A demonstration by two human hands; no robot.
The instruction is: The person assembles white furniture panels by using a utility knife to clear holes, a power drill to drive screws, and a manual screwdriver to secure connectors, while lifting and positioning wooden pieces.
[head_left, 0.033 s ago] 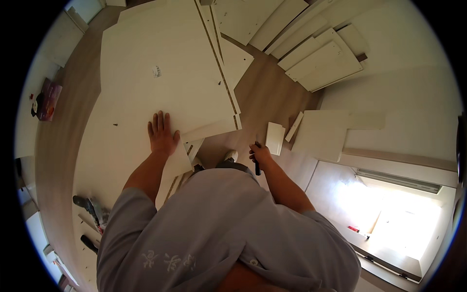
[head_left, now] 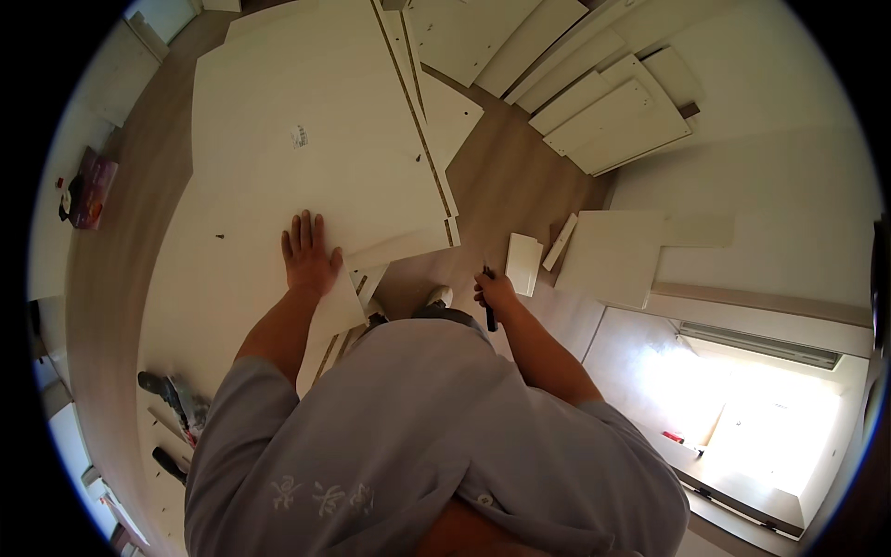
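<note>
My left hand [head_left: 312, 260] lies flat with fingers spread on a large white panel [head_left: 269, 195], near that panel's close right corner. A small label and a few dark fittings dot the panel's face, and its right edge shows a brown strip. Held low over the floor to the right, my right hand [head_left: 497, 292] is closed round a screwdriver [head_left: 491, 316] with a black handle. Its thin shaft points away from me and is hard to make out.
Several white boards [head_left: 603, 121] lean along the wall at the far right. A small white board [head_left: 524, 264], a narrow strip [head_left: 561, 242] and a square panel [head_left: 608, 258] are right of my right hand. Black-handled tools [head_left: 167, 395] lie at the near left; a purple box [head_left: 95, 190] stands beyond.
</note>
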